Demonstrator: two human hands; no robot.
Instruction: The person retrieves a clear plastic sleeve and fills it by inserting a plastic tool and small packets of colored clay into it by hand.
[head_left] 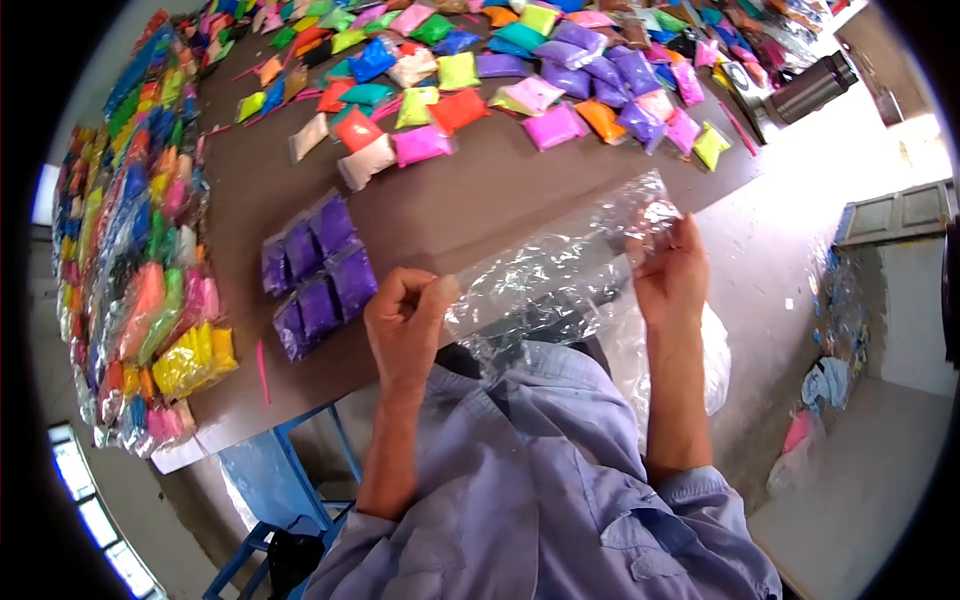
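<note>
Holding the bag over the table's near edge, right of the purple packs, I pinch its left end with my left hand, my right hand's exact grip unclear, even tension best smoothing its creases.

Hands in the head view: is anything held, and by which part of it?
A clear plastic bag: the left hand pinches one end, the right hand holds the opposite end.
</note>
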